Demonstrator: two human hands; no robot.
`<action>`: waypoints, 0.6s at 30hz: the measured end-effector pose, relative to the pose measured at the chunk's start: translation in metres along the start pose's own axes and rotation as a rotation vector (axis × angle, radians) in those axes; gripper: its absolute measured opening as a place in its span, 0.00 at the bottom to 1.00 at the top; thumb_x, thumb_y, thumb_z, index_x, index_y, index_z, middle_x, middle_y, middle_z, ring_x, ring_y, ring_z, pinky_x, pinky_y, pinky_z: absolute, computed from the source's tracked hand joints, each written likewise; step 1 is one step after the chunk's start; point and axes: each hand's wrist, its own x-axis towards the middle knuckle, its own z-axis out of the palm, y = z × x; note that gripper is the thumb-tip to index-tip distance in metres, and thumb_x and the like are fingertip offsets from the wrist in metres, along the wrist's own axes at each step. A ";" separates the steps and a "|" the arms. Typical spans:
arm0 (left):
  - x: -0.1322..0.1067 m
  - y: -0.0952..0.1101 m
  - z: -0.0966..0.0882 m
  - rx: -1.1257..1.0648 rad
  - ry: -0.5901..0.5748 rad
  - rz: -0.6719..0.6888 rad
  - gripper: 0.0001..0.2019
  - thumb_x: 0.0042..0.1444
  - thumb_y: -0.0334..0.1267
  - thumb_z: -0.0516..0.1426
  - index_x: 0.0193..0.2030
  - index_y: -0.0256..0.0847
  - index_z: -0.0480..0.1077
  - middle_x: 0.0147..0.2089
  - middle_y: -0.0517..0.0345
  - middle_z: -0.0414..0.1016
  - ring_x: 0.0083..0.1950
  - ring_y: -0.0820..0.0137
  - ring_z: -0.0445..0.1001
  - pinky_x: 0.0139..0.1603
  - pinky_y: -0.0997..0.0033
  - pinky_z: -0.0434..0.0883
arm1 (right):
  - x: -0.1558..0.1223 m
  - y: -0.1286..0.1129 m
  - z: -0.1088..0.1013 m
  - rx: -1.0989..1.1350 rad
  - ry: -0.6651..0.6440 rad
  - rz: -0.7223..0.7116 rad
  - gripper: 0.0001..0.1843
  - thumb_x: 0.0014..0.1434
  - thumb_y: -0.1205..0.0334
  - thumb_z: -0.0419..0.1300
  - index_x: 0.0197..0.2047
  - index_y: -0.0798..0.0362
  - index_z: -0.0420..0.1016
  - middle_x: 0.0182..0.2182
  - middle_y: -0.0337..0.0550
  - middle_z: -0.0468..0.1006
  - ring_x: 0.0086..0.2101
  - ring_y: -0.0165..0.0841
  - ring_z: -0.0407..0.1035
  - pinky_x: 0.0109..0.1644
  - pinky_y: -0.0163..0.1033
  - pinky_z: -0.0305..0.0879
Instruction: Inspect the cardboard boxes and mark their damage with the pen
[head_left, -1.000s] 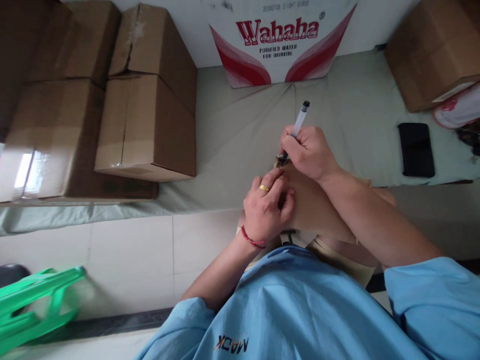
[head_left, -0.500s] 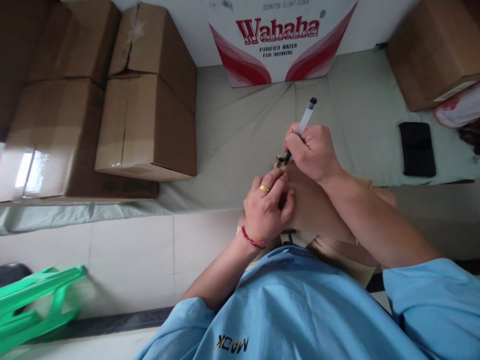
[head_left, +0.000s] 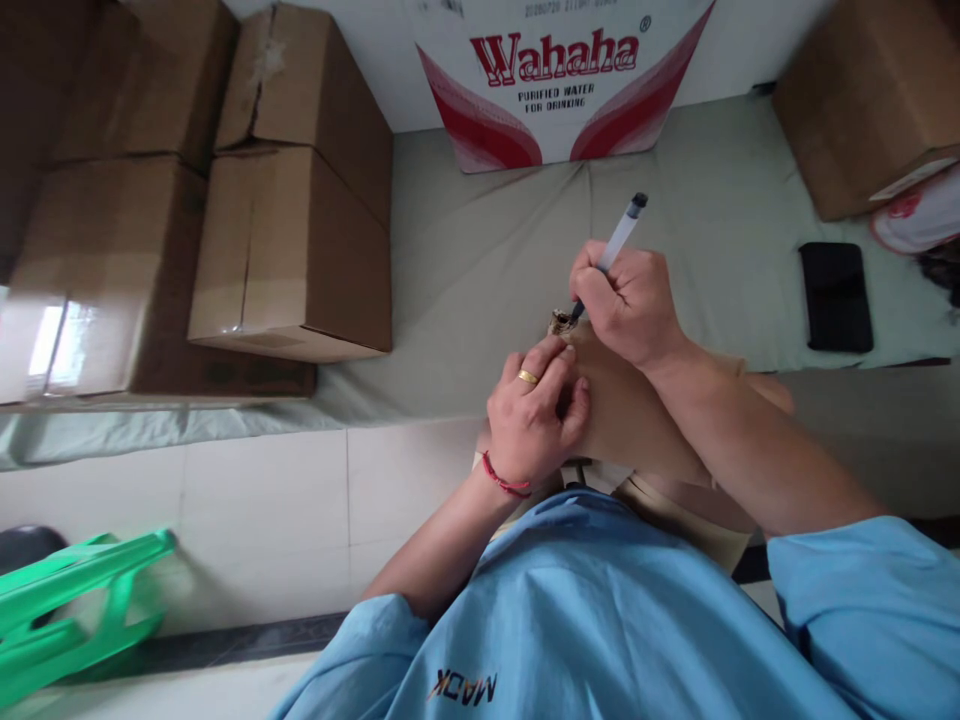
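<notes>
My right hand (head_left: 630, 300) is closed around a pen (head_left: 621, 232) with a clear barrel and a black end. The pen's tip presses on the far top corner of a small brown cardboard box (head_left: 622, 410) that rests on my lap. My left hand (head_left: 534, 415), with a gold ring and a red wrist cord, grips the near left side of that box with curled fingers. A small dark frayed spot (head_left: 559, 321) shows at the box corner by the pen tip. My arms hide most of the box.
Stacked cardboard boxes (head_left: 292, 250) stand at the left on a pale sheet-covered surface (head_left: 480, 250). A white and red Wahaha carton (head_left: 559, 80) stands behind. A black phone (head_left: 835, 296) lies at the right near another box (head_left: 862, 100). A green plastic stool (head_left: 75, 600) sits lower left on the tiled floor.
My right hand and the pen have tilted and drifted slightly to the right. My left hand and the box have stayed in place.
</notes>
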 end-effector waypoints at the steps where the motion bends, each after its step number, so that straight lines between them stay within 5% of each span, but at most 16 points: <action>1: 0.000 0.000 0.000 -0.002 0.002 0.001 0.11 0.71 0.35 0.59 0.57 0.41 0.77 0.59 0.46 0.84 0.55 0.59 0.81 0.57 0.60 0.79 | 0.000 0.000 0.000 -0.013 -0.015 0.002 0.18 0.67 0.64 0.55 0.25 0.48 0.59 0.20 0.33 0.58 0.24 0.28 0.54 0.33 0.38 0.54; 18: -0.001 0.000 0.001 0.002 0.025 0.016 0.11 0.70 0.35 0.60 0.57 0.41 0.77 0.59 0.47 0.84 0.54 0.60 0.81 0.56 0.61 0.79 | -0.004 0.000 -0.001 -0.192 -0.021 -0.065 0.17 0.69 0.62 0.56 0.27 0.47 0.61 0.20 0.34 0.63 0.24 0.30 0.57 0.34 0.39 0.60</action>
